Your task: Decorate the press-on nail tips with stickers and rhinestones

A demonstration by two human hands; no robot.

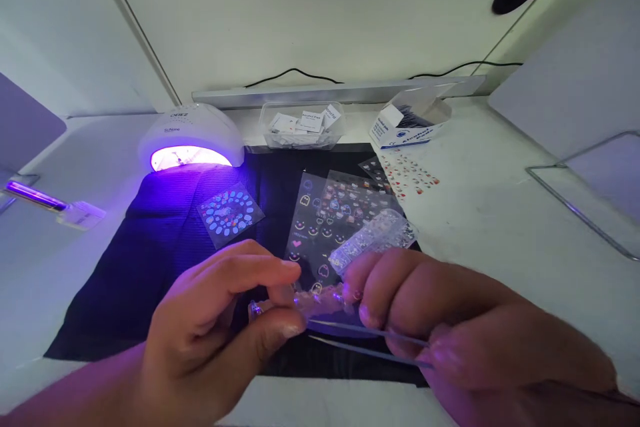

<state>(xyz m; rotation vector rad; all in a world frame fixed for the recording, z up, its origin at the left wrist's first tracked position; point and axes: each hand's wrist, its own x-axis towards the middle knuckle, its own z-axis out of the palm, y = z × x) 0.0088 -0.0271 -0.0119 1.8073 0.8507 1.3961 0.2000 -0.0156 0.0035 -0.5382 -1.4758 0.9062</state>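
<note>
My left hand (225,320) is closed, thumb and index finger pinching a translucent pinkish piece with shiny studs (323,300); its exact kind is hard to make out. My right hand (440,320) is wrapped round a pair of tweezers (370,330), whose two tips point left and stand apart just below the piece. The curled fingers of that hand also touch the piece's right end. Beyond the right fingers lies a clear case of small gems (373,240), on top of sticker sheets (313,220) with smiley faces and ghosts.
A lit UV nail lamp (193,140) stands at the back left of a black mat (135,247). A round-patterned sticker sheet (230,213) lies on the mat. Behind are a clear tub of alcohol pads (303,137) and an opened box (407,123). A glowing wand light (37,197) is at left.
</note>
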